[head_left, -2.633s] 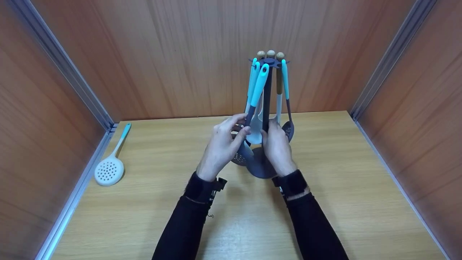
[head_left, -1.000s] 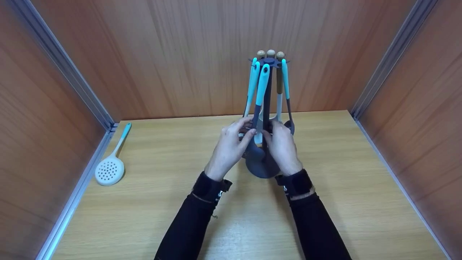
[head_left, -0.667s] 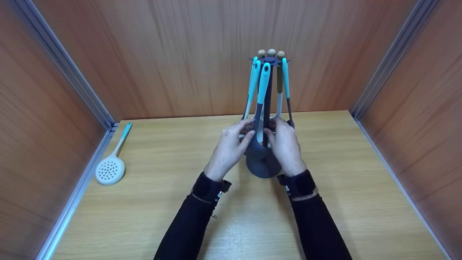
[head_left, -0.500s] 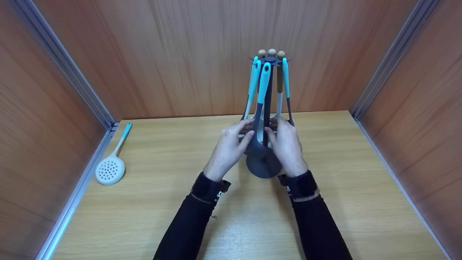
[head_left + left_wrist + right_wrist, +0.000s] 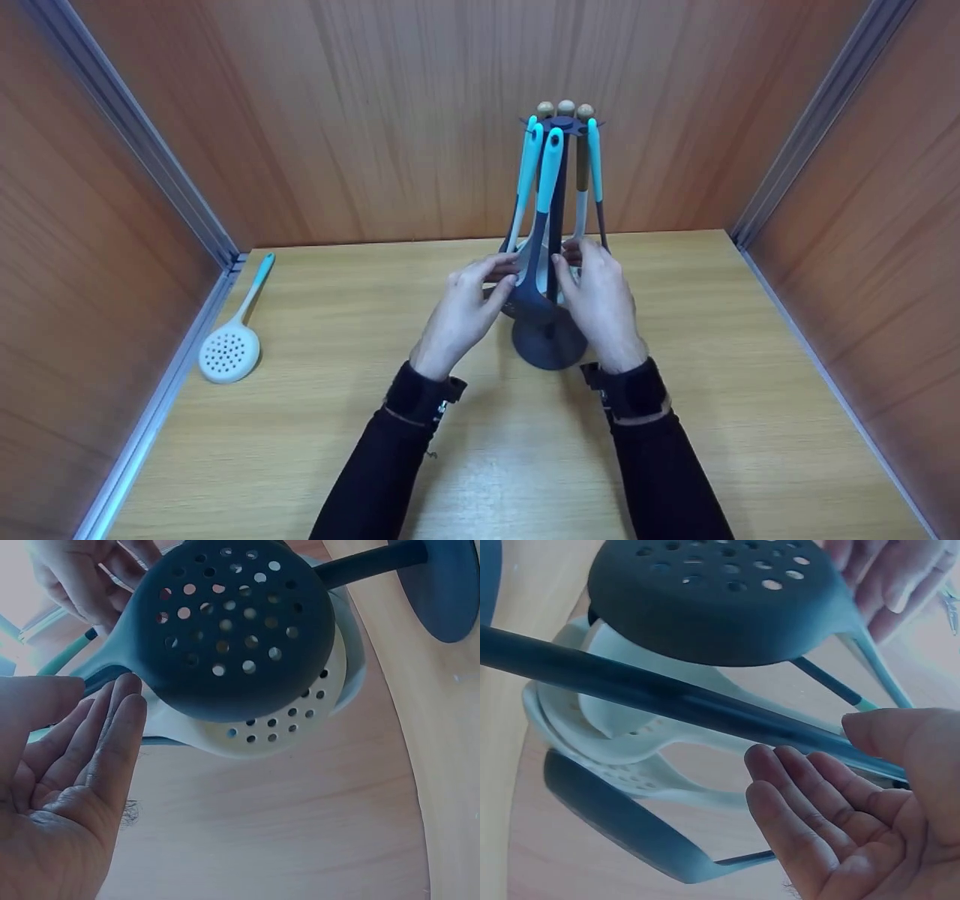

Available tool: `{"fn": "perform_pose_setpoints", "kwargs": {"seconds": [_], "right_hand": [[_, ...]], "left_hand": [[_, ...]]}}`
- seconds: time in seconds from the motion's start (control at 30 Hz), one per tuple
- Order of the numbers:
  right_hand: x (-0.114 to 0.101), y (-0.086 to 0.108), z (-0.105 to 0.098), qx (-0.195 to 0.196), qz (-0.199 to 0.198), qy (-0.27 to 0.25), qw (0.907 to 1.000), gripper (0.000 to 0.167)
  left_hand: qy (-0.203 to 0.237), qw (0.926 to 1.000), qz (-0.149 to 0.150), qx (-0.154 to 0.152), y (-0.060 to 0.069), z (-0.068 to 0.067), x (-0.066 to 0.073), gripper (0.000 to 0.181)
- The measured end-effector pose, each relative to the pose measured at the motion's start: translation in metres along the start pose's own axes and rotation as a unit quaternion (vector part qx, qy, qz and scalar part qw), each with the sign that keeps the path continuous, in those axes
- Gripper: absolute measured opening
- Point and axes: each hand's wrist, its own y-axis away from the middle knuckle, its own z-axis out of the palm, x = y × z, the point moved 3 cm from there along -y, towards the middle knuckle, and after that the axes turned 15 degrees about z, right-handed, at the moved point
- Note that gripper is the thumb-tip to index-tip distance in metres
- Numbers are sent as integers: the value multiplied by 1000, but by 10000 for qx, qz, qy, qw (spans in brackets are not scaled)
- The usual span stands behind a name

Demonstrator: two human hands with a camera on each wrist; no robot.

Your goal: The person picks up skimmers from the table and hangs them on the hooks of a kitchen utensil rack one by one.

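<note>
A dark utensil stand, with a pole (image 5: 556, 232) and round base (image 5: 549, 351), stands upright on the table. From its top hang several utensils. In front hangs a dark slotted skimmer (image 5: 232, 630) with a turquoise handle (image 5: 550, 169). My left hand (image 5: 459, 309) is just left of this skimmer, thumb and fingers apart; in the left wrist view its fingers extend beside the skimmer's neck. My right hand (image 5: 598, 306) is right of the pole, with fingers loosely extended and thumb spread in the right wrist view. Contact with the pole is unclear.
A pale slotted skimmer (image 5: 229, 352) with a turquoise handle lies on the table at far left. Wooden panels (image 5: 405, 120) enclose the back and sides. Light-coloured utensils (image 5: 630, 709) and another dark utensil (image 5: 622, 817) hang behind the pole.
The front skimmer, tilted left in my left hand's grip earlier, now hangs nearer the pole. My left hand has let go and moved left; my right hand has shifted slightly right and loosened.
</note>
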Motion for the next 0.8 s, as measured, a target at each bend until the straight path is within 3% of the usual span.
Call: {"fn": "perform_pose_setpoints", "kwargs": {"seconds": [0.57,0.8], "right_hand": [[-27,38,-24,207,-697,45,9973,33],[-39,58,-17,82,-1401,128,9900,28]], "left_hand": [[-504,9985,7,227,10,-26,-20,35],[-767,9964,-171,304,14,-41,-30,35]]}}
